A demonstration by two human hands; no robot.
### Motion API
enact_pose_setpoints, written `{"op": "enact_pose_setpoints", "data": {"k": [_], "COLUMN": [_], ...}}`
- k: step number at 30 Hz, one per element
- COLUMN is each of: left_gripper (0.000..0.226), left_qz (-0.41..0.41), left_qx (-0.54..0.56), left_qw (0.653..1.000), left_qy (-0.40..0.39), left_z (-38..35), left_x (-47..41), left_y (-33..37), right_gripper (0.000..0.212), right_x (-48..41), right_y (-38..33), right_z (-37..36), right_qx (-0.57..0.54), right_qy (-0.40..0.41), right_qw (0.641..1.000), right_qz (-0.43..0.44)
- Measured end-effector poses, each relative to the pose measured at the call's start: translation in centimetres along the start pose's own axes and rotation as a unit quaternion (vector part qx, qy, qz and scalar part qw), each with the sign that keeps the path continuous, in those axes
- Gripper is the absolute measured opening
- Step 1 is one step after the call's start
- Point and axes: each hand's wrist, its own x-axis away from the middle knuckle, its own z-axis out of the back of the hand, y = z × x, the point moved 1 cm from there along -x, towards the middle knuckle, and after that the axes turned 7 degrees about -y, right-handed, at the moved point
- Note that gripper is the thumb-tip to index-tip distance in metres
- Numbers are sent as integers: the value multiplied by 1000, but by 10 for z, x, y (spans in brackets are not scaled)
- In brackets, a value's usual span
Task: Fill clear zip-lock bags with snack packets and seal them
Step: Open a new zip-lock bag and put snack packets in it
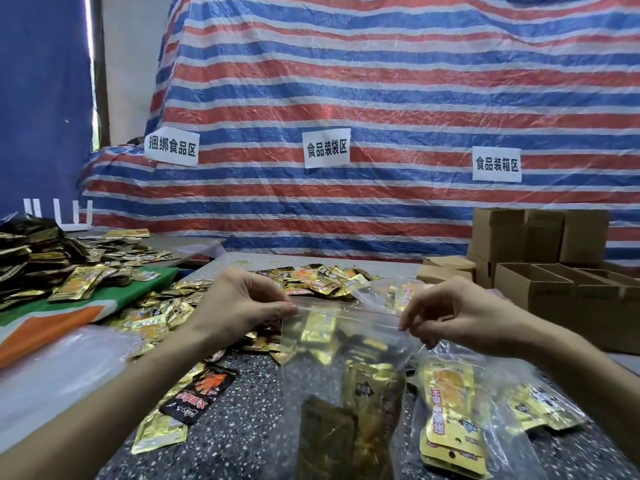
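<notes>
I see a red, blue and white striped tarpaulin (381, 98) filling most of the upper frame like a back wall. Three white paper signs with black Chinese characters hang on it: a left sign (171, 146), a centre sign (326, 147) and a right sign (497, 164). At far left, a dark blue panel (41, 98) borders a thin strip of daylight (89, 36) and a pale wall (135, 46). A speckled grey tabletop (256, 420) fills the lower frame. Brown cardboard boxes (540, 237) stack at middle right, and a white router (55, 210) stands at middle left.

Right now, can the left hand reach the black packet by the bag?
Likely yes, but not freely: the black packet lies uncovered, yet the left hand is pinching the top edge of the zip-lock bag.
</notes>
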Motion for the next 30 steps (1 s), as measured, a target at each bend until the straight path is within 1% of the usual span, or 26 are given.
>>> {"op": "enact_pose_setpoints", "data": {"k": [2, 7, 10, 13, 16, 17, 19, 20, 21, 22, 24, 28, 30], "left_gripper": [2, 3, 12, 15, 16, 16, 13, 12, 11, 11, 12, 15, 6], "left_qz": [3, 5, -8, -13, -21, -25, -37, -45, -54, -66, -89, -117, -107], "left_qx": [0, 0, -5, 17, 22, 21, 19, 17, 11, 1, -23, -37, -24], "left_qw": [1000, 1000, 1000, 1000, 999, 999, 999, 999, 998, 998, 996, 992, 994], "left_qy": [5, 10, 5, 4, 10, 11, 10, 10, 11, 10, 8, -4, -7], "left_z": [-2, -5, -8, -10, -9, -9, -10, -11, -13, -15, -18, -15, -10], "left_x": [-1, -2, -1, 1, 2, 3, 4, 5, 5, 5, 5, 6, 9], "left_y": [-3, -6, -6, -4, -2, 0, 3, 5, 6, 8, 9, 10, 11], "right_gripper": [16, 16, 25, 26, 22, 28, 53, 64, 71, 71, 60, 16, 10], "right_x": [0, 2, 2, 1, -1, -1, -6, -11, -18, -26, -43, -68, -73], "right_y": [2, 3, 8, 10, 6, 2, -7, -13, -20, -28, -42, -62, -64], "right_z": [0, 0, -3, -8, -9, -9, -11, -14, -18, -23, -33, -49, -52], "right_qx": [-11, -62, -83, -53, -16, -3, 30, 51, 69, 83, 111, 115, 78], "right_qy": [11, 41, 53, 61, 57, 53, 40, 31, 21, 15, 15, 24, 31], "right_qw": [1000, 997, 995, 997, 998, 999, 999, 998, 997, 995, 990, 985, 988], "right_qz": [-6, 9, 8, 7, 13, 10, 4, 15, 32, 50, 82, 123, 130]}}
